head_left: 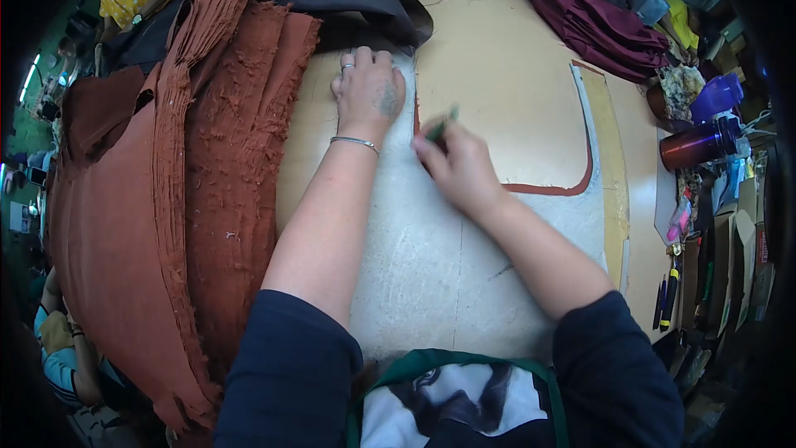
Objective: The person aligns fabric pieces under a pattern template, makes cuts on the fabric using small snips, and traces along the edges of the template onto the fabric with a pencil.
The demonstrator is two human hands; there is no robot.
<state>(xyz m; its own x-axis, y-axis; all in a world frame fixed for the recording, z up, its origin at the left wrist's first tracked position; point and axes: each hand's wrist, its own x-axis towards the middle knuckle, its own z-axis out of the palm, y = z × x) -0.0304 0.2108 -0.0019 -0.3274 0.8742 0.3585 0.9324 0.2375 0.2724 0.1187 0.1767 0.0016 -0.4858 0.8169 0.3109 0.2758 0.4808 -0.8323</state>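
Note:
A large grey-white pattern piece (431, 257) with a U-shaped cutout lies on the tan table. Along the cutout's edge a thin strip of rust-coloured fabric (547, 189) peeks out from under it. My left hand (369, 91) presses on the pattern's upper left arm, palm down, fingers stretched forward and holding nothing. By the cutout's left edge, my right hand (454, 158) pinches a short green pencil-like stick (445, 123). Its tip is hard to make out.
A thick stack of rust-coloured fabric (166, 199) with frayed edges fills the left side. Dark cloth (356, 8) and maroon cloth (580, 12) lie at the back. On the right are a tumbler (698, 146), a cutter (668, 299) and cardboard. Other people sit nearby.

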